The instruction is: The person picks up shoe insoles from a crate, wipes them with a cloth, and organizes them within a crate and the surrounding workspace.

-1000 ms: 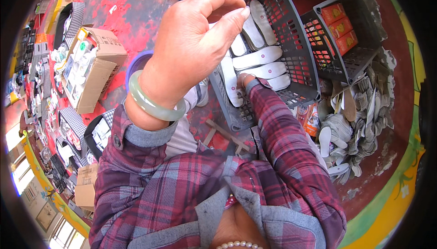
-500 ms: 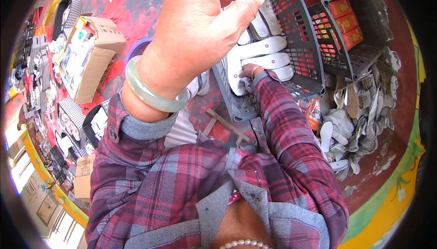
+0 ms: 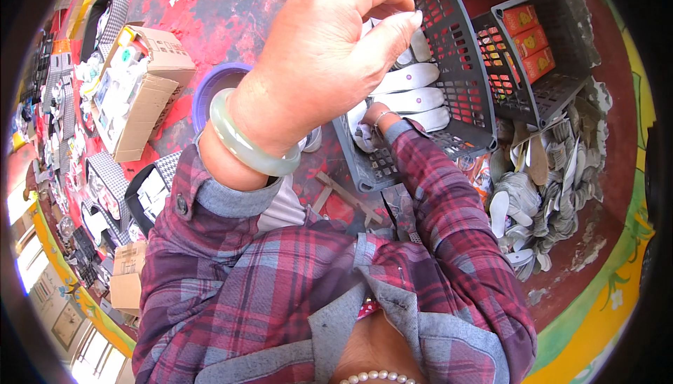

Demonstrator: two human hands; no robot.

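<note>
A dark grey plastic crate holds white shoe insoles, several lying side by side with small purple dots on them. My right hand, with a ring or bracelet at its wrist, reaches into the crate's near end. Its fingers curl at the end of an insole there, partly hidden. Raised close above the crate's left side is my left hand, with a pale green bangle round the wrist. Thumb and forefinger come together in a pinch; what lies between them, if anything, is hidden. The hand covers part of the insoles.
At right, a second dark crate contains red boxes. Below it lies a heap of grey insoles. A purple basin, a filled cardboard box and scattered shoe parts lie at left. A wooden frame is near my legs.
My left hand has shifted slightly right and down, still pinched. My right hand has moved a little left and down onto the end insole. More of the basin shows.
</note>
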